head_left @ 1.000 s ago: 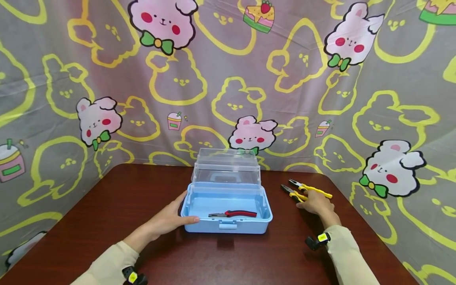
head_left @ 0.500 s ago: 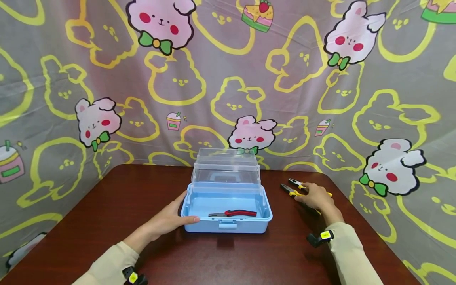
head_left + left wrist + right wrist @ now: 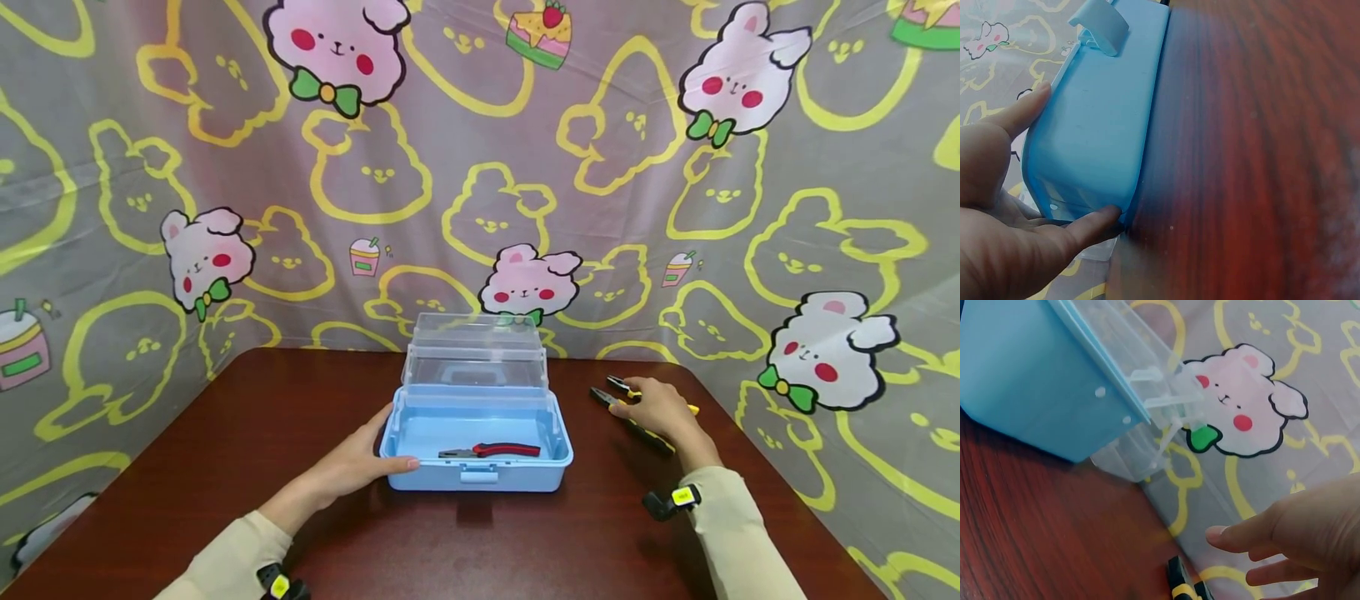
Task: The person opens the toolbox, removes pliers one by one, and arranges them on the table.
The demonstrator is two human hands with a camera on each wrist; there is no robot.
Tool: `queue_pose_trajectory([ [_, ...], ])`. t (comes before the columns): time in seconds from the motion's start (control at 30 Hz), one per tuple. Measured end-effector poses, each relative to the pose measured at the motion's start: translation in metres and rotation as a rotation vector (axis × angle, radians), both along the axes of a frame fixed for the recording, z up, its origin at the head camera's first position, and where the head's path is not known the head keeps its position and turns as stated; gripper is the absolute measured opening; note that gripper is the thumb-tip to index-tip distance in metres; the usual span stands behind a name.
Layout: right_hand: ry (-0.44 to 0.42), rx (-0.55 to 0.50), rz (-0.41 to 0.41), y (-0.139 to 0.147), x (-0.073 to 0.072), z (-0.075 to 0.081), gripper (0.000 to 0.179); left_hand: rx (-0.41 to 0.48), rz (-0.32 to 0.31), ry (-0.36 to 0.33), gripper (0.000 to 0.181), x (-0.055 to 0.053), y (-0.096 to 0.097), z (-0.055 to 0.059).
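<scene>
A light blue toolbox (image 3: pixel 408 477) stands on the table, its clear lid raised at the back. Inside lies a pair of red-handled pliers (image 3: pixel 510 449). My left hand (image 3: pixel 352 457) holds the box's left end, thumb on the front rim and fingers along the side wall, as the left wrist view also shows. To the right of the box, my right hand (image 3: pixel 666 412) hovers over two yellow-and-black pliers. Its fingers are loosely extended and hold nothing in the right wrist view. The nearer pliers (image 3: pixel 647 435) show most of their length; the farther pliers (image 3: pixel 619 384) are largely hidden beneath the hand.
The dark reddish table (image 3: pixel 480 550) runs out to both sides of the box. A patterned cloth (image 3: pixel 480 125) closes off the back and both sides. A front latch (image 3: pixel 1102 28) juts from the box, and the clear lid (image 3: pixel 476 350) stands up behind it.
My right hand has risen slightly and moved away from me, covering more of the farther pliers and uncovering the nearer pair's handles. My left hand and the toolbox have stayed put.
</scene>
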State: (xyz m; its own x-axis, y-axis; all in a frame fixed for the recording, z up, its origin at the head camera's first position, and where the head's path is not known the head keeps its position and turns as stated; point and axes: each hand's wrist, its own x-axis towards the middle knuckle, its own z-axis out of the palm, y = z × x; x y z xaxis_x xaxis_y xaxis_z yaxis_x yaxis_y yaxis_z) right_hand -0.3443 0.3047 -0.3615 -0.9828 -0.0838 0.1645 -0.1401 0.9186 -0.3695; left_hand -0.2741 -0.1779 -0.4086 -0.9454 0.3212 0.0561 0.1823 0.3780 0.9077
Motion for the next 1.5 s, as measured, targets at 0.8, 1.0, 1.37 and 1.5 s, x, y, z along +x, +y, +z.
queue_pose_trajectory([
  [0.8,0.078,0.017,0.126,-0.042,0.005,0.005,0.066,0.005,-0.027,0.002,0.113,-0.001,-0.001,0.001],
  [1.0,0.1,-0.001,0.138,-0.052,0.009,0.01,0.067,0.009,-0.028,-0.002,0.111,-0.001,-0.001,0.0],
  [1.37,0.257,-0.015,0.23,-0.073,0.016,0.012,0.062,0.011,-0.029,0.003,0.109,-0.002,0.0,-0.001],
  [1.5,0.302,-0.017,0.259,-0.082,0.018,0.012,0.061,0.001,-0.01,0.004,0.109,-0.003,0.0,-0.002],
])
